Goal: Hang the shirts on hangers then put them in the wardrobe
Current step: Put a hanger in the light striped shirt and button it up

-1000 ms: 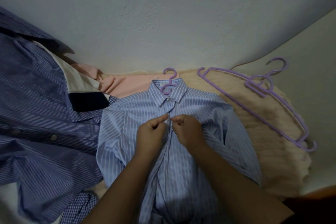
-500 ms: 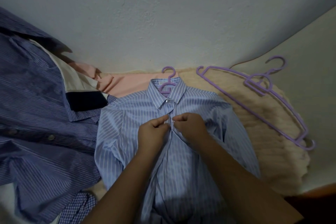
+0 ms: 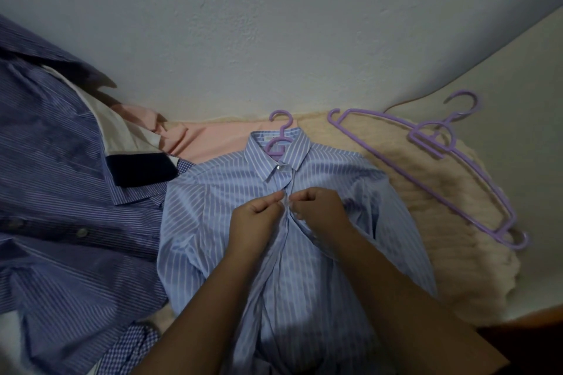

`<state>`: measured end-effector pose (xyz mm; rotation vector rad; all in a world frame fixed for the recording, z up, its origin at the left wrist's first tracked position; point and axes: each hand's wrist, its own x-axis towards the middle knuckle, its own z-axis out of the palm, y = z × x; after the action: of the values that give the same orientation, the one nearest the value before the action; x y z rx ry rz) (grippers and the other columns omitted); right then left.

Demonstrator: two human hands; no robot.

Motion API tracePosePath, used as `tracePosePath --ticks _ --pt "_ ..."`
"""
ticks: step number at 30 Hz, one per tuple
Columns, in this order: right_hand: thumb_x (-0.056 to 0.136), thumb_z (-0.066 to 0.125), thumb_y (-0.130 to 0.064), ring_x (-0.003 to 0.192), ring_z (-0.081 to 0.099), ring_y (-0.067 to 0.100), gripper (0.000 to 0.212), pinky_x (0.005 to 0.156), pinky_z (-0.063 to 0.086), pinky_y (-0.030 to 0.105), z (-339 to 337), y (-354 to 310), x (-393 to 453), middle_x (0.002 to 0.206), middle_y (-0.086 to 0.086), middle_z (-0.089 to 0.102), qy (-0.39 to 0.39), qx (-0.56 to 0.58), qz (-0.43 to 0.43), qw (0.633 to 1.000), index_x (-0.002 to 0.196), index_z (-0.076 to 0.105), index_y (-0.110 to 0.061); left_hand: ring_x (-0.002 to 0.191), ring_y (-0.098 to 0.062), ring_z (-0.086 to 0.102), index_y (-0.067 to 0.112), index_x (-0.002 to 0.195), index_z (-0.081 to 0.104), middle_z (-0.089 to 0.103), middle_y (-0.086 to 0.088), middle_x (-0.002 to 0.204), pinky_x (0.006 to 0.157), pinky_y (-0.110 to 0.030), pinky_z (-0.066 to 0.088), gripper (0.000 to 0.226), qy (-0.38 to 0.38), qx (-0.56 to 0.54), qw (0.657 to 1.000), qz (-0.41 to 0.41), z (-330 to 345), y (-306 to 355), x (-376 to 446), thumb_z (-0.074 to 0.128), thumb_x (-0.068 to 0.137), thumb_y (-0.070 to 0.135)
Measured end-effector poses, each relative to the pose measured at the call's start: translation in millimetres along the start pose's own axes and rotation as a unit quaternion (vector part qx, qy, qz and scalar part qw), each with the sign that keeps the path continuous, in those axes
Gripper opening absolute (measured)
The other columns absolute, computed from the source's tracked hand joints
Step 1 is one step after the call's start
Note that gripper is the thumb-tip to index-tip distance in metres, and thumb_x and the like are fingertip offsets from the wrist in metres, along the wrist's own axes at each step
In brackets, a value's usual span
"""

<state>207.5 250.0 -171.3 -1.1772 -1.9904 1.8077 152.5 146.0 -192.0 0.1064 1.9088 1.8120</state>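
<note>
At the front placket of the light blue striped shirt (image 3: 320,192), the left hand (image 3: 253,222) and right hand (image 3: 320,210) meet, each grip closed tight, thumb and fingers pinching the fabric edges together. Just above the grip sits the collar with a purple hanger (image 3: 278,143) inside it. Right of the grip lie spare purple hangers (image 3: 457,167); left, a dark blue striped shirt (image 3: 61,192).

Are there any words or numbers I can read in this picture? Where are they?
No text here can be read.
Neck label inside the collar of the light blue striped shirt: faint marks near the purple hanger, too small and blurred to read.
The dark blue striped shirt, the spare purple hangers and the wall show no writing.
</note>
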Motion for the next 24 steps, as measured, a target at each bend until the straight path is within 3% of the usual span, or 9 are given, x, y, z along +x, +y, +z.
tracePosePath --ticks 4,10,15,18,21,24 --pt "0.082 0.063 -0.001 0.064 0.06 0.023 0.024 0.064 0.052 0.034 1.3 2.0 -0.5 0.066 0.012 0.065 -0.005 0.008 -0.001 1.0 0.065 0.065 -0.017 0.097 -0.011 0.069 0.017 0.1 0.075 0.075 -0.001 0.098 0.09 -0.028 0.053 0.018 -0.013 0.009 1.0 0.011 -1.8 -2.6 1.2 0.071 0.085 0.008" --pt "0.08 0.064 -0.004 0.063 0.063 0.021 0.023 0.067 0.056 0.037 4.0 5.1 3.9 0.058 0.004 0.063 0.022 -0.006 -0.015 1.0 0.06 0.066 -0.016 0.088 0.004 0.066 0.017 0.104 0.073 0.071 0.011 0.094 0.074 -0.009 0.05 0.021 -0.017 0.025 0.999 0.032 -1.8 -3.7 -1.0 0.068 0.086 0.007" --pt "0.081 0.059 -0.005 0.045 0.05 0.017 0.026 0.052 0.046 0.03 5.2 5.6 3.5 0.048 0.005 0.053 0.034 -0.013 0.0 0.999 0.055 0.059 -0.008 0.087 0.001 0.067 0.013 0.104 0.073 0.072 0.009 0.09 0.076 -0.013 0.053 0.02 -0.012 0.016 0.999 0.032 -0.9 -2.6 -2.5 0.066 0.087 0.006" --pt "0.083 0.057 -0.003 0.039 0.046 0.014 0.022 0.045 0.041 0.02 1.0 6.9 1.6 0.044 0.004 0.051 0.006 0.022 0.011 1.0 0.062 0.061 0.001 0.089 -0.005 0.069 0.018 0.1 0.074 0.074 0.004 0.093 0.08 -0.02 0.054 0.02 -0.008 0.011 1.0 0.021 -1.2 -3.9 -1.2 0.065 0.088 0.004" --pt "0.087 0.056 0.0 0.034 0.044 0.002 0.025 0.042 0.038 0.017 -1.9 6.6 0.3 0.041 -0.005 0.052 -0.024 0.055 0.005 0.998 0.063 0.061 -0.007 0.087 -0.01 0.069 0.013 0.1 0.073 0.074 -0.001 0.093 0.082 -0.021 0.055 0.02 -0.011 -0.021 1.0 -0.001 -0.3 -2.6 -0.8 0.06 0.09 0.001" --pt "0.091 0.051 0.0 0.042 0.047 0.008 0.032 0.041 0.038 0.016 -2.3 5.0 -1.4 0.052 0.002 0.055 -0.031 0.037 0.006 0.999 0.065 0.061 -0.015 0.09 -0.017 0.069 0.01 0.1 0.072 0.074 -0.003 0.093 0.086 -0.028 0.054 0.017 -0.018 -0.066 0.997 -0.021 1.7 -2.8 -0.6 0.059 0.091 0.002"
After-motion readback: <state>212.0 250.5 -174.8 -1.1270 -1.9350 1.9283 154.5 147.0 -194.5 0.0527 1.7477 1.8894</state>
